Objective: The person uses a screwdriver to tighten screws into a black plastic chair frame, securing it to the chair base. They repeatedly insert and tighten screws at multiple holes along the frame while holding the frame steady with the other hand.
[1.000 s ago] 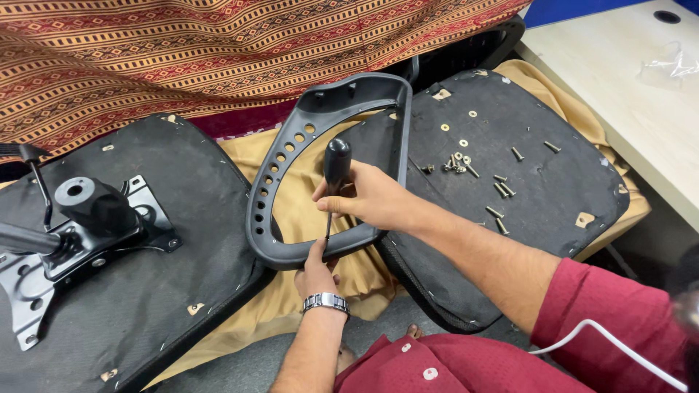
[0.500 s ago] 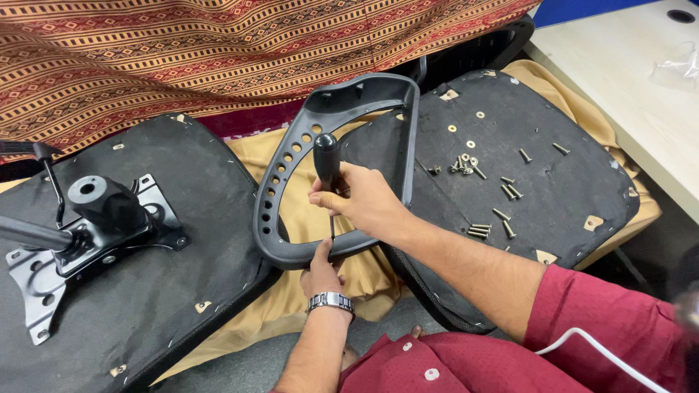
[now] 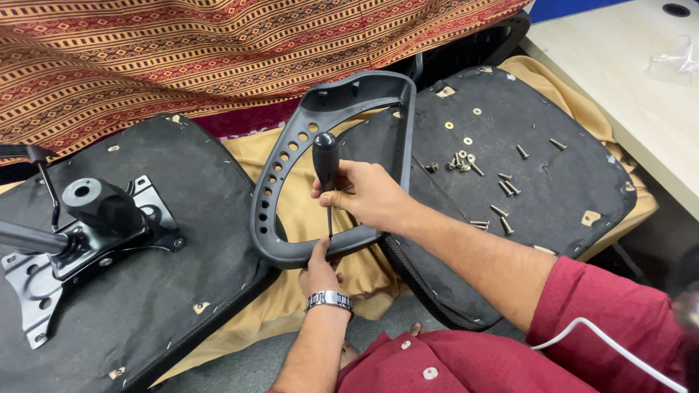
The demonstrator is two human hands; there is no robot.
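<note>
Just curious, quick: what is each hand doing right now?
Left hand: closed on the armrest edge.
Right hand: closed around the screwdriver, upright.

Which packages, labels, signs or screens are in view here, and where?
Crumpled clear plastic bag: on the pale wooden table, top right; transparent, seemingly empty.
No labels, signs or screens show.

Bright, even overhead light with soft, short shadows; focus is sharp throughout, with slight blur at the lower right corner.
</note>
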